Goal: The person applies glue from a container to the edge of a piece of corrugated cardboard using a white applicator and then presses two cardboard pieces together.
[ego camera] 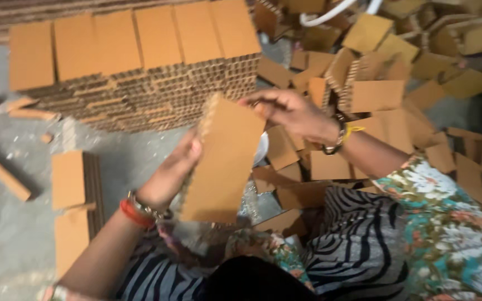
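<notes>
A flat rectangular piece of brown corrugated cardboard (221,161) is held up in front of me between both hands. My left hand (171,173) grips its left edge, with red and metal bangles on the wrist. At the piece's top right corner my right hand (288,111) pinches it; that wrist carries a bracelet and a yellow thread. The view is blurred, so finger detail is unclear.
A neat stacked row of cardboard pieces (135,67) stands on the grey floor ahead. A loose heap of similar pieces (397,89) spreads to the right. Small stacks (73,184) and a strip (1,173) lie left. A white tube (330,14) curves at top.
</notes>
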